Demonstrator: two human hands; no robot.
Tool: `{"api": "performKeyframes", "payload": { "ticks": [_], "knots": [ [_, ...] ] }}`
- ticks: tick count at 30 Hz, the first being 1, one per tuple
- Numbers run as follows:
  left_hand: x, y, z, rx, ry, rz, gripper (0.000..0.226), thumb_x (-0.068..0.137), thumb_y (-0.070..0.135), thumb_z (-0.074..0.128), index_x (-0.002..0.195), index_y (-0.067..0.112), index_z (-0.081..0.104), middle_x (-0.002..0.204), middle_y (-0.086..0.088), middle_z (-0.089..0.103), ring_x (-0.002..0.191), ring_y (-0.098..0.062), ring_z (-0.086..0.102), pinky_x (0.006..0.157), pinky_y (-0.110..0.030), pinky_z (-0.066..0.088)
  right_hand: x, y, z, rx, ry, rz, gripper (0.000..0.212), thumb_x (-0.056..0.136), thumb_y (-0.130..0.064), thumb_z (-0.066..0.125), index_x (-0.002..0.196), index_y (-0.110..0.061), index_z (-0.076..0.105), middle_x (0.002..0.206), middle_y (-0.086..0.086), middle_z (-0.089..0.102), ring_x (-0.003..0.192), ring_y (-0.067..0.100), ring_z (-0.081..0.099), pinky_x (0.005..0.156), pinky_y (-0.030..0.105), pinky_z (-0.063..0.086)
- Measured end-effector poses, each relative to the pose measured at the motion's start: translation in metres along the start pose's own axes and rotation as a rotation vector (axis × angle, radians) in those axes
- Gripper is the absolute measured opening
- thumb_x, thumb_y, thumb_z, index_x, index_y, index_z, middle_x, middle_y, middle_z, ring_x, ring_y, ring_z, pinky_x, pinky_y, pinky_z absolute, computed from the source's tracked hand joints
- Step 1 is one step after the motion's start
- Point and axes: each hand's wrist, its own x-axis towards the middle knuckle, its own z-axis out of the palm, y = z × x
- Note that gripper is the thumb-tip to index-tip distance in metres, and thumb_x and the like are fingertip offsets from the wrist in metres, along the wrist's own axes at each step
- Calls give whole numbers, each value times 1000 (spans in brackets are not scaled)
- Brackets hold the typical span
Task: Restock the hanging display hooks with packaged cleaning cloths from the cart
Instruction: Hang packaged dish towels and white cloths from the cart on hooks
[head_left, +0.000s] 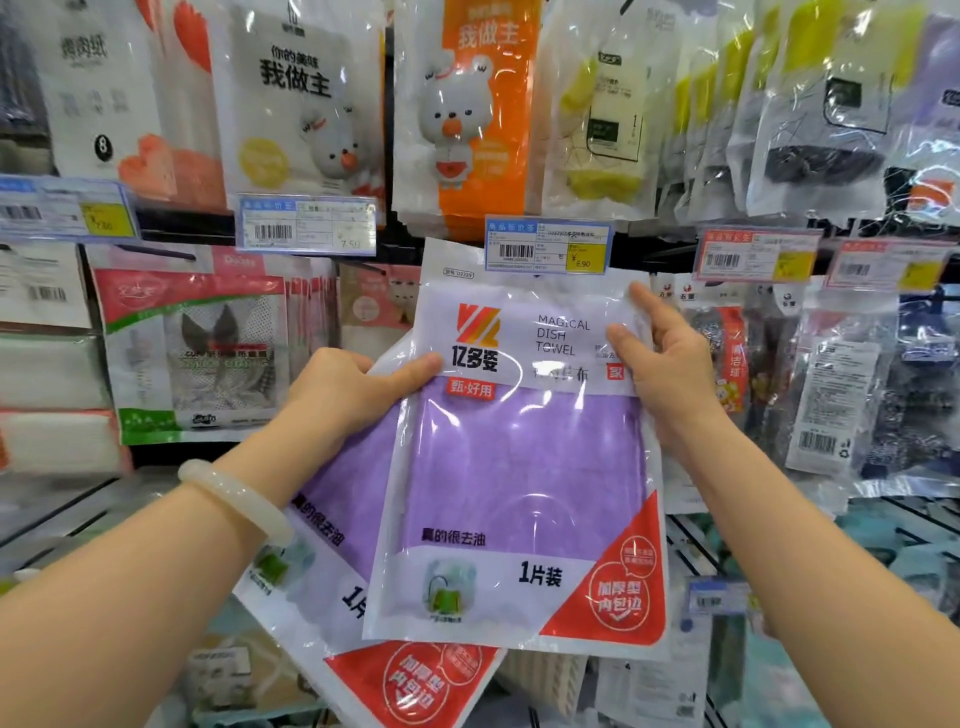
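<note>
A purple dish-towel pack (524, 467) is held up against the display, its top edge just under a blue price tag (548, 247). My left hand (353, 384) grips its left edge, thumb on the front. A second identical pack (332, 561) sits behind it in the same hand, tilted left. My right hand (660, 358) pinches the front pack's upper right edge, index finger raised along the top corner. The hook itself is hidden behind the tag and pack.
Hanging packs crowd the display: white bear packs (306, 104), an orange bear pack (483, 104), yellow cloth packs (602, 119) above, a mesh-cloth pack (202, 358) at left, scourer packs (727, 364) at right. Wire shelving (691, 540) runs below.
</note>
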Motion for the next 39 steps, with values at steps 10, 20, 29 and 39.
{"api": "performKeyframes", "payload": {
  "ticks": [10,20,29,39],
  "knots": [
    [-4,-15,-14,192,2,12,62,65,68,67,54,7,59,60,-8,58,58,-24,52,55,-31,36,25,13,10,-335,-28,-78,48,92,-7,55,138,-8,43,142,5,46,132,17,41,101,17,31],
    [-31,-112,-91,0,267,-263,55,68,54,75,64,-1,69,63,-14,64,57,-24,56,54,-31,46,-4,45,78,-901,-32,-512,54,84,-19,66,134,-7,49,147,33,25,138,49,22,112,55,21],
    [-38,-113,-101,-111,375,-241,54,67,50,78,44,6,57,32,4,48,44,-17,43,40,-26,35,31,78,90,-1314,-390,-199,60,92,-59,34,145,-33,25,159,1,8,146,29,-6,113,60,0],
    [-26,-99,-62,-166,256,-245,68,49,71,77,56,5,65,61,-12,66,56,-24,56,59,-36,47,-29,47,92,-230,-544,483,46,80,-57,60,89,-12,58,79,6,69,61,17,66,52,27,55]
  ]
}}
